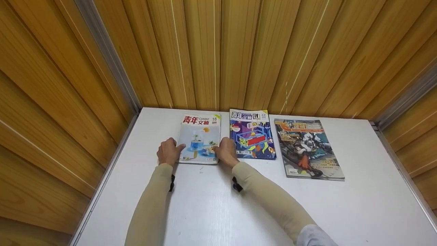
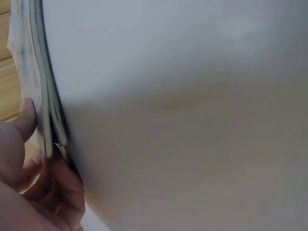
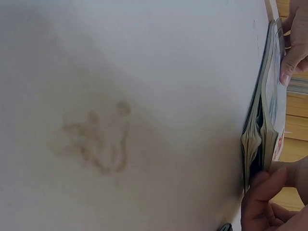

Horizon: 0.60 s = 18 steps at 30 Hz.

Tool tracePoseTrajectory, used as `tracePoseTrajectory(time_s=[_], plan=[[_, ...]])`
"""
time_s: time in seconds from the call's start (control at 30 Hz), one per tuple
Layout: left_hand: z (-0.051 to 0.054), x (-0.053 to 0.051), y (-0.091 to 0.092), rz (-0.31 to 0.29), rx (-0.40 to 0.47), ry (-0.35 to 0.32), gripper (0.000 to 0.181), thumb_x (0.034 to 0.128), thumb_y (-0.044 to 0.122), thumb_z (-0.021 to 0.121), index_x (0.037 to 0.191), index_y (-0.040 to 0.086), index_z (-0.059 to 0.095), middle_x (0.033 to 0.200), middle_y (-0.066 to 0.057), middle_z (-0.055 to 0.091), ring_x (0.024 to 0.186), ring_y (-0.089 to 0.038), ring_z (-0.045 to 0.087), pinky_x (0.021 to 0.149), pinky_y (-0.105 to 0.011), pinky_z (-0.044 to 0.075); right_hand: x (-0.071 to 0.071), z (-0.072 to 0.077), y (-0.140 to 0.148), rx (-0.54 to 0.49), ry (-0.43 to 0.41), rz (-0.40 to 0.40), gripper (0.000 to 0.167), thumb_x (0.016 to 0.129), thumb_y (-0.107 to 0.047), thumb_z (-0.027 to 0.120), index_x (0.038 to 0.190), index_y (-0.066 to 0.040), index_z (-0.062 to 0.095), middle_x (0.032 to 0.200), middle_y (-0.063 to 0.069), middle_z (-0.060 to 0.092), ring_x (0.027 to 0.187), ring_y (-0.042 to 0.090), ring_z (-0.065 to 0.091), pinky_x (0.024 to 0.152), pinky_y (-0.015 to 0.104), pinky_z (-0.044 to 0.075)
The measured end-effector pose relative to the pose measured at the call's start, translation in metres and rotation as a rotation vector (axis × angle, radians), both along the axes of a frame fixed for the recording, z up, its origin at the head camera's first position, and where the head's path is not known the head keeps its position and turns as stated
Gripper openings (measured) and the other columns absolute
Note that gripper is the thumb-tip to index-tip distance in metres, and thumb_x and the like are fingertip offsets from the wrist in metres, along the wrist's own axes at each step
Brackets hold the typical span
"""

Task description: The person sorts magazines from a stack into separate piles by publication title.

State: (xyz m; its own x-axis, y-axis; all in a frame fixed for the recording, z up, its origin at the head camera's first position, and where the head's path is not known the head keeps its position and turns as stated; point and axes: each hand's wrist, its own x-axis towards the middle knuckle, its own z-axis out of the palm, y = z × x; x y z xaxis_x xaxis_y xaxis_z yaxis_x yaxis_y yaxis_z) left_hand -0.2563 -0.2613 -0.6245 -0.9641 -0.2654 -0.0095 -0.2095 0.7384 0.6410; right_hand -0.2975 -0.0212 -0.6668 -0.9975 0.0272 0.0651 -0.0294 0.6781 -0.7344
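A white-covered magazine (image 1: 198, 131) with red title characters and a blue drink picture lies on the table between both hands. The wrist views show at least two magazines stacked there, their page edges (image 3: 262, 134) parted at one end. My left hand (image 1: 167, 151) grips the left edge of the stack, thumb on the cover and fingers curled at the side; the left wrist view shows this thumb (image 2: 28, 118) on top. On the opposite edge, my right hand (image 1: 226, 152) pinches the stack near its lower right corner. Its fingers (image 3: 262, 199) bend against the page edges.
Just right of the right hand lies a purple magazine (image 1: 254, 136). Farther right is a larger, dark comic-style magazine (image 1: 307, 148), slightly turned. The white table (image 1: 205, 212) meets wood-panelled walls (image 1: 235, 51) at the back and sides.
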Motion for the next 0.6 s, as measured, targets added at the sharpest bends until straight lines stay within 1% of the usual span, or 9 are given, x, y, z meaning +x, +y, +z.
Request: tracePoseTrajectory(time_s=[0.1,0.17,0.27,0.3,0.37,0.4,0.47,0.53,0.6], plan=[[-0.001,0.001,-0.002,-0.015,0.000,0.007,0.040,0.1046,0.031,0.074,0.121,-0.005,0.072,0.119,-0.025,0.077,0.106,-0.039,0.074,0.095,-0.053,0.058,0.007,0.000,0.004,-0.003,0.080,0.017,0.035,0.086,-0.010,0.073,0.058,-0.016,0.052,0.056,-0.004,0.047,0.052,0.014,0.043,0.046,0.031,0.030],[-0.002,0.002,-0.002,-0.025,-0.003,0.012,0.042,0.1061,0.030,0.071,0.127,-0.007,0.072,0.124,-0.026,0.076,0.113,-0.041,0.074,0.100,-0.056,0.058,0.017,0.010,0.009,-0.025,0.094,0.036,0.039,0.085,-0.008,0.070,0.054,-0.017,0.049,0.051,-0.005,0.041,0.048,0.013,0.036,0.044,0.032,0.025],[-0.001,0.008,0.001,-0.015,-0.003,0.018,0.043,0.1076,0.027,0.069,0.131,-0.008,0.071,0.127,-0.027,0.073,0.116,-0.042,0.073,0.101,-0.056,0.057,0.033,0.028,0.019,-0.072,0.073,0.075,0.041,0.086,-0.007,0.068,0.051,-0.016,0.049,0.049,-0.006,0.035,0.046,0.011,0.028,0.043,0.031,0.020],[0.000,0.011,0.002,-0.001,-0.006,0.026,0.042,0.1080,0.027,0.068,0.132,-0.008,0.070,0.127,-0.027,0.072,0.116,-0.043,0.073,0.100,-0.055,0.058,0.038,0.035,0.022,-0.088,0.047,0.084,0.041,0.088,-0.007,0.070,0.052,-0.014,0.052,0.049,-0.006,0.038,0.046,0.011,0.030,0.043,0.031,0.022],[0.001,0.018,0.006,0.035,-0.010,0.049,0.041,0.1087,0.025,0.066,0.133,-0.008,0.069,0.129,-0.026,0.069,0.115,-0.043,0.073,0.099,-0.055,0.058,0.036,0.029,0.033,-0.096,0.063,0.110,0.040,0.093,-0.014,0.073,0.055,-0.013,0.058,0.050,-0.005,0.045,0.047,0.011,0.036,0.044,0.030,0.028],[0.002,0.022,0.008,0.054,-0.012,0.061,0.040,0.1089,0.025,0.066,0.133,-0.007,0.069,0.129,-0.025,0.068,0.114,-0.043,0.072,0.098,-0.054,0.058,0.039,0.032,0.038,-0.098,0.053,0.111,0.038,0.094,-0.015,0.074,0.057,-0.012,0.062,0.052,-0.004,0.051,0.048,0.011,0.041,0.046,0.030,0.032],[0.005,0.029,0.012,0.080,-0.009,0.091,0.037,0.1090,0.023,0.064,0.133,-0.005,0.069,0.129,-0.024,0.068,0.112,-0.041,0.072,0.097,-0.054,0.057,0.045,0.039,0.048,-0.102,0.046,0.092,0.032,0.095,-0.018,0.075,0.065,-0.009,0.070,0.057,0.000,0.062,0.052,0.012,0.053,0.050,0.031,0.042],[0.008,0.038,0.015,0.090,0.001,0.118,0.032,0.1083,0.020,0.063,0.129,-0.003,0.069,0.127,-0.022,0.069,0.111,-0.039,0.072,0.096,-0.053,0.057,0.049,0.041,0.059,-0.092,0.082,0.061,0.028,0.096,-0.021,0.077,0.071,-0.007,0.074,0.063,0.003,0.070,0.056,0.014,0.059,0.056,0.033,0.047],[0.011,0.045,0.018,0.088,0.006,0.142,0.027,0.1071,0.018,0.063,0.125,-0.002,0.070,0.123,-0.020,0.070,0.108,-0.037,0.071,0.094,-0.052,0.056,0.064,0.064,0.067,-0.090,0.057,0.010,0.023,0.095,-0.017,0.077,0.076,-0.003,0.077,0.069,0.009,0.073,0.059,0.018,0.063,0.059,0.037,0.050]])
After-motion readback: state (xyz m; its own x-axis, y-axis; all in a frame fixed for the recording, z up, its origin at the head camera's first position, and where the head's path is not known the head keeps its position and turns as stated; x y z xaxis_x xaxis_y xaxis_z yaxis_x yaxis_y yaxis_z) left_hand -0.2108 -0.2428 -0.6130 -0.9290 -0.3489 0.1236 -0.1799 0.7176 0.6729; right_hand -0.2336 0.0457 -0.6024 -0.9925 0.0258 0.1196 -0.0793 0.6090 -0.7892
